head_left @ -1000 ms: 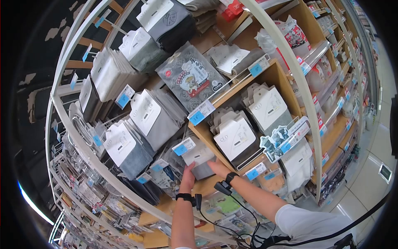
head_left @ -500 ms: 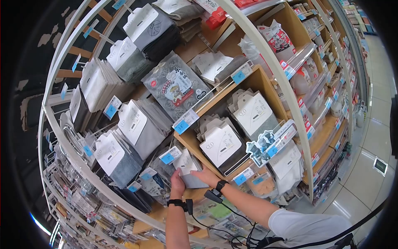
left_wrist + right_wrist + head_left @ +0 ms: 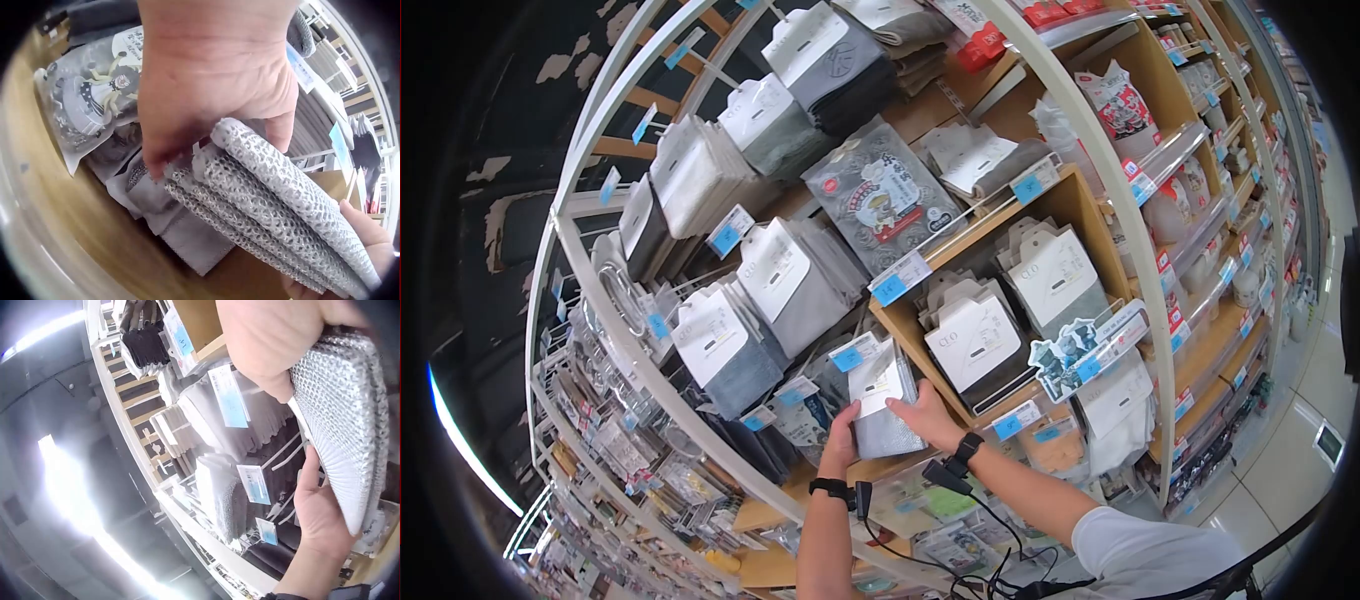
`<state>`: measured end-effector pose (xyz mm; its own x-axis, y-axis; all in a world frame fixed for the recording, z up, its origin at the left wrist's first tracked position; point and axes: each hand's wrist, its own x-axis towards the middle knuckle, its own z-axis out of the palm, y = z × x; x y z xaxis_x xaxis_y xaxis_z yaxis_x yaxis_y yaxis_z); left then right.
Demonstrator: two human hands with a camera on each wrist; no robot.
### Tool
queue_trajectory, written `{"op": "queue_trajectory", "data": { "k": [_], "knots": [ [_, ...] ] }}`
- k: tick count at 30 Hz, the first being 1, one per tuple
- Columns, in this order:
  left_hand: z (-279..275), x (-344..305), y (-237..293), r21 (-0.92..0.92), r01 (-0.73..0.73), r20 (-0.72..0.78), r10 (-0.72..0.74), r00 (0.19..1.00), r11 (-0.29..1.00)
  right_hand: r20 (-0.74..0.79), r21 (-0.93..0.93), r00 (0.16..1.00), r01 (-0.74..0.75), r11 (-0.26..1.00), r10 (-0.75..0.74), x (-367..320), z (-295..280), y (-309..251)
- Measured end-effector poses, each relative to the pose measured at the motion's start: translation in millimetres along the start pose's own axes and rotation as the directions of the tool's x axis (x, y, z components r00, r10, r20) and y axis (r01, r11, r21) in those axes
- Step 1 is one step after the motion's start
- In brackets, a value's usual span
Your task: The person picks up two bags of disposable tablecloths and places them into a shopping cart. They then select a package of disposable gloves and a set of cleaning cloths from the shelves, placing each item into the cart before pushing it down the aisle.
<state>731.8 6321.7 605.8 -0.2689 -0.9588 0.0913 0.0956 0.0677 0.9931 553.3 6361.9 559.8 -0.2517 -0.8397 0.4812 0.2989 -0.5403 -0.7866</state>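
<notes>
Both hands hold a stack of silvery mesh cloths (image 3: 888, 432) with a white card (image 3: 878, 380) at its top, low in the rack. My left hand (image 3: 840, 438) grips the left edge, thumb in front. In the left wrist view, fingers and thumb of that left hand (image 3: 215, 81) close around one end of the folded layers (image 3: 275, 200). My right hand (image 3: 925, 415) grips the right edge, its thumb on the front near the card. In the right wrist view the right hand (image 3: 269, 344) is at the stack's upper end, the left hand (image 3: 322, 512) at its lower side.
A blue price tag (image 3: 855, 352) hangs just above the card. To the right stands a wooden compartment (image 3: 910, 340) with carded cloths (image 3: 975, 345). Grey cloths (image 3: 730, 350) hang at left. A printed clear bag (image 3: 94, 94) and grey packs (image 3: 194, 240) lie beside the left hand. A white frame post (image 3: 1100, 140) curves in front.
The stack has come forward and tipped up between the hands, so more of its silvery mesh front shows. Both thumbs have moved onto its front. The head view has shifted slightly.
</notes>
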Motion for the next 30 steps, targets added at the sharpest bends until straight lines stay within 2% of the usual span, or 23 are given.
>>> {"op": "queue_trajectory", "data": {
  "k": [2,7,10,14,16,17,19,20,21,23,24,25,27,30],
  "knots": [
    [-3,-4,3,-0.015,0.024,-0.023,-0.025,0.999,1.0,0.011,-0.005,1.0,-0.007,1.0,0.007,1,0,-2],
    [-16,3,-8,-0.03,-0.04,-0.019,0.039,0.999,0.999,0.059,0.014,0.998,-0.027,1.0,0.026,1,-1,1],
    [-5,-5,-9,0.025,-0.1,-0.078,0.102,0.992,0.995,0.047,-0.051,0.998,0.031,0.998,-0.029,-2,-6,-1],
    [-1,-4,-9,0.027,-0.132,-0.063,0.133,0.989,0.991,0.058,-0.123,0.996,0.07,0.99,-0.064,-3,-8,5],
    [1,-3,-10,0.029,-0.142,-0.123,0.144,0.982,0.989,-0.027,-0.022,0.97,0.241,0.97,-0.241,-3,-6,16],
    [-1,0,-14,0.026,-0.143,-0.121,0.145,0.982,0.989,-0.027,-0.025,0.97,0.242,0.97,-0.243,-2,-6,29],
    [-9,13,-14,0.035,-0.143,-0.101,0.146,0.984,0.989,-0.093,-0.179,0.975,0.182,0.967,-0.201,9,-6,52],
    [-9,16,-13,0.008,-0.076,-0.157,0.077,0.985,0.997,-0.09,-0.19,0.978,0.168,0.967,-0.188,8,-6,47],
    [-10,19,-13,0.011,-0.083,-0.155,0.084,0.984,0.996,-0.09,-0.187,0.977,0.176,0.967,-0.195,9,-8,42],
    [-12,24,-15,0.034,-0.069,-0.139,0.073,0.988,0.997,-0.013,-0.053,0.993,0.117,0.992,-0.117,8,-11,36],
    [-12,27,-18,-0.004,-0.11,-0.149,0.108,0.983,0.994,0.004,-0.026,0.996,0.093,0.995,-0.093,5,-12,29],
    [-13,27,-21,-0.002,-0.111,-0.155,0.109,0.982,0.994,0.008,-0.021,0.996,0.092,0.996,-0.092,5,-11,32],
    [2,12,-16,0.054,-0.199,-0.198,0.206,0.958,0.979,-0.032,0.001,0.982,0.188,0.982,-0.188,6,-10,43],
    [3,7,-21,0.069,-0.292,-0.189,0.3,0.935,0.954,0.002,0.044,0.985,0.169,0.985,-0.17,3,-13,45]
  ]
}}
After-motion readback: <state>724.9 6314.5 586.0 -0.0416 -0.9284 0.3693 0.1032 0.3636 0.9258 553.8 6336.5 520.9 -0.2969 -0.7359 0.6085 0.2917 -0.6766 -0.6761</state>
